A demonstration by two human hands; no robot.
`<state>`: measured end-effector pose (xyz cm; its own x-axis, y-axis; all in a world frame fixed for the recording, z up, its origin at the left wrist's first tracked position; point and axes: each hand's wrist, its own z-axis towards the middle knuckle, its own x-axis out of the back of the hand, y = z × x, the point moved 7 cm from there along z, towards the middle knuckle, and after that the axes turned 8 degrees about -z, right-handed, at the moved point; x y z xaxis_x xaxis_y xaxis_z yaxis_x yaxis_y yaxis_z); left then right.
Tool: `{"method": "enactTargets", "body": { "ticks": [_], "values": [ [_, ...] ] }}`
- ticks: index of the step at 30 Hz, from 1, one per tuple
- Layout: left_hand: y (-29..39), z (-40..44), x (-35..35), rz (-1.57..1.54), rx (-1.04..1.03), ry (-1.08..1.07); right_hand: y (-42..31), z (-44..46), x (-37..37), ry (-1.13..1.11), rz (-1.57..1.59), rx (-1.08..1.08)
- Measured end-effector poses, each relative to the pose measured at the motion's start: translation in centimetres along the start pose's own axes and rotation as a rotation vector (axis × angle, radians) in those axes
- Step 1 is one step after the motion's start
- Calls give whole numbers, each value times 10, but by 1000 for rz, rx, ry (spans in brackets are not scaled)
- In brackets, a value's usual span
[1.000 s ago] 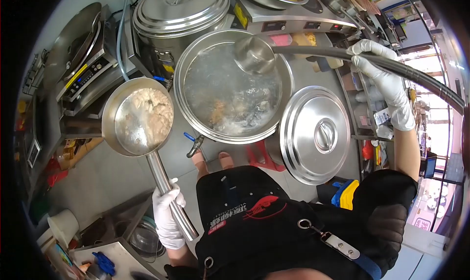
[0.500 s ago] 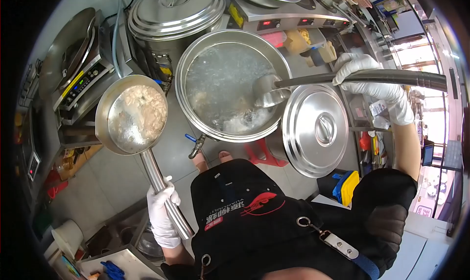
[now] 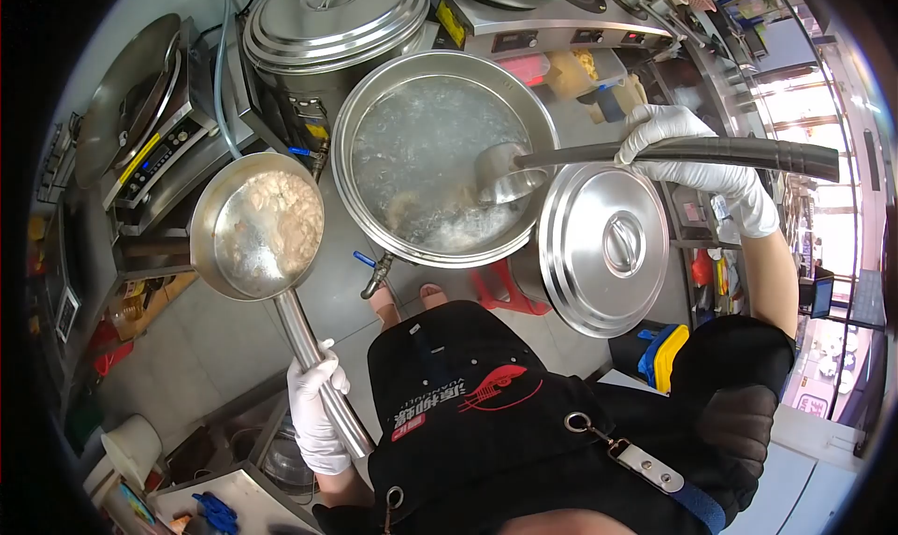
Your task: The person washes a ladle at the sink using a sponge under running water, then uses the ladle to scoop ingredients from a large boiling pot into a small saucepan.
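Note:
A large stockpot (image 3: 339, 175) stands in front of me with bubbling, cloudy liquid (image 3: 426, 128) and pale foam near its close side. My right hand (image 3: 687, 156), in a white glove, is wrapped round the long handle of a ladle (image 3: 503, 172). The ladle's bowl dips into the liquid at the pot's right side. With my left hand (image 3: 318, 404), also gloved in white, I grip the steel handle of a large deep scoop (image 3: 215, 240). Greyish-beige foamy scum (image 3: 281, 219) and some liquid lie in this scoop, held left of the pot.
A round steel lid (image 3: 599, 282) leans upright right of the pot, near a red stool (image 3: 505, 290). Behind stands a lidded stockpot (image 3: 341, 44). The pot's tap (image 3: 376, 278) sticks out toward me. An induction cooker (image 3: 154, 166) with a wok is at left.
My right hand and the ladle have shifted slightly left. My left hand and the scoop have moved a little right and toward me, with the scum still inside.

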<state>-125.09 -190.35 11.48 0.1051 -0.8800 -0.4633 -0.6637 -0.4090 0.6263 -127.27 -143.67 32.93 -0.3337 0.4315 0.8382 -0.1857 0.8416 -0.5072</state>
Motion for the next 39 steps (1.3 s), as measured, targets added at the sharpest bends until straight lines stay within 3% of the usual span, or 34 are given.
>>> {"method": "enactTargets", "body": {
  "ticks": [27, 32, 36, 39],
  "values": [
    [3, -1, -2, -9, 10, -3, -16, 18, -19, -68, 216, 38],
    [2, -1, -3, -3, 4, 8, -11, 24, -14, -82, 311, 3],
    [1, -1, -2, 3, 6, 4, 5, 19, 1, 43, 336, -173],
    [0, -1, -1, 11, -4, 3, 7, 17, 5, 102, 317, -181]
  ]
}}
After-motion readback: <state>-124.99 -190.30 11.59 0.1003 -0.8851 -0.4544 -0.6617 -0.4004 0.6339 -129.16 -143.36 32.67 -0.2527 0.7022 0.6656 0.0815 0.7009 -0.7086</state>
